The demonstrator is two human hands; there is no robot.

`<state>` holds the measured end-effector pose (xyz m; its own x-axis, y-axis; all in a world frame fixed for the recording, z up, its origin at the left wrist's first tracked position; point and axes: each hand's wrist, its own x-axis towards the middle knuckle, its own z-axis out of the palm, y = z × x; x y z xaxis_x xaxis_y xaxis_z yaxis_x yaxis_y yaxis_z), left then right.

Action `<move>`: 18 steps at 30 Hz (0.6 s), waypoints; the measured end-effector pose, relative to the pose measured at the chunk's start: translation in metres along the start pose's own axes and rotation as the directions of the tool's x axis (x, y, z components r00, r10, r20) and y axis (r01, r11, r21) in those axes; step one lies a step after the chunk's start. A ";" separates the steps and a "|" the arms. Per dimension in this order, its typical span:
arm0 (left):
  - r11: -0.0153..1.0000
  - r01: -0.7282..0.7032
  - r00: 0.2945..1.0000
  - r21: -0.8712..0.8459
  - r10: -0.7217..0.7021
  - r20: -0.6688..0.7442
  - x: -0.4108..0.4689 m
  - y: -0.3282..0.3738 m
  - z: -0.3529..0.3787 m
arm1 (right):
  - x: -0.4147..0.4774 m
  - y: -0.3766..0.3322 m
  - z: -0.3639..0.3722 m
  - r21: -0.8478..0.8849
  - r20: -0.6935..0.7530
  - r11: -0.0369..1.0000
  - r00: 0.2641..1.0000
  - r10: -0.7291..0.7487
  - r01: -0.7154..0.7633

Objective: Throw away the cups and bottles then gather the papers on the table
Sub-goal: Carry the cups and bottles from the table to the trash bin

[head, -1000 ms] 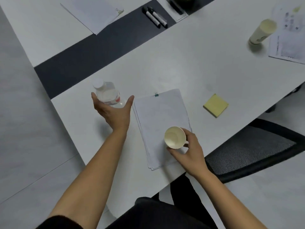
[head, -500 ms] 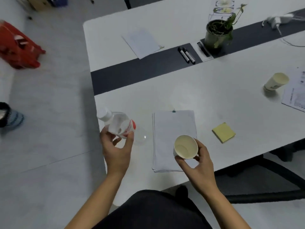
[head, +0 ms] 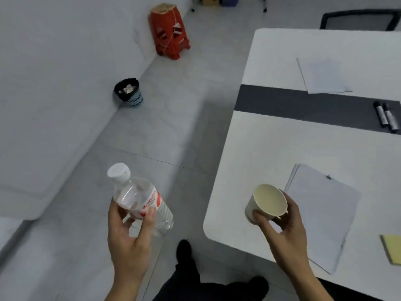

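Note:
My left hand (head: 130, 237) holds a clear plastic bottle (head: 141, 198) with a white cap and red label, out over the floor left of the table. My right hand (head: 284, 231) grips an empty cream paper cup (head: 265, 204) above the table's near left corner. A clipped stack of papers (head: 325, 211) lies on the white table (head: 271, 148) just right of the cup. Another sheaf of papers (head: 323, 76) rests farther back. A small bin (head: 129, 93) with a black liner stands on the floor by the wall.
A stack of red stools (head: 170, 32) stands in the far corner by the wall. Two black markers (head: 386, 116) lie on the table's dark strip (head: 303, 104). A yellow sticky pad (head: 392, 248) sits at the right edge. A dark chair (head: 358, 19) stands behind the table.
My view has swung left toward the floor and bin. Both hands have moved left, the bottle off the table and the cup to its corner. The far cup and plant have left view.

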<state>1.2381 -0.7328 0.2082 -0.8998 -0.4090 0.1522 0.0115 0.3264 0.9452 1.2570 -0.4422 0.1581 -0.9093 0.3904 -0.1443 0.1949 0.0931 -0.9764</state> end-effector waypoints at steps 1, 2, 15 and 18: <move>0.999 -0.007 0.999 -0.033 0.006 -0.032 0.011 -0.005 -0.012 | 0.004 -0.010 0.020 -0.002 0.022 1.000 0.999 -0.031 0.031; 0.998 -0.012 0.998 -0.065 0.008 -0.059 0.022 -0.012 -0.024 | 0.007 -0.019 0.041 -0.008 0.045 0.998 0.997 -0.062 0.062; 0.980 0.066 0.976 -0.189 -0.103 -0.195 0.195 -0.118 -0.186 | 0.042 -0.074 0.328 -0.097 0.247 0.965 0.946 -0.212 0.242; 0.979 0.088 0.979 -0.183 -0.119 -0.167 0.249 -0.130 -0.190 | 0.070 -0.087 0.367 -0.103 0.245 0.963 0.945 -0.217 0.248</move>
<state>1.0950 -1.0390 0.1784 -0.8094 -0.5811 0.0846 0.0119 0.1278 0.9917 1.0411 -0.7591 0.1734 -0.9916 0.1239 0.0364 -0.0001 0.2807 -0.9598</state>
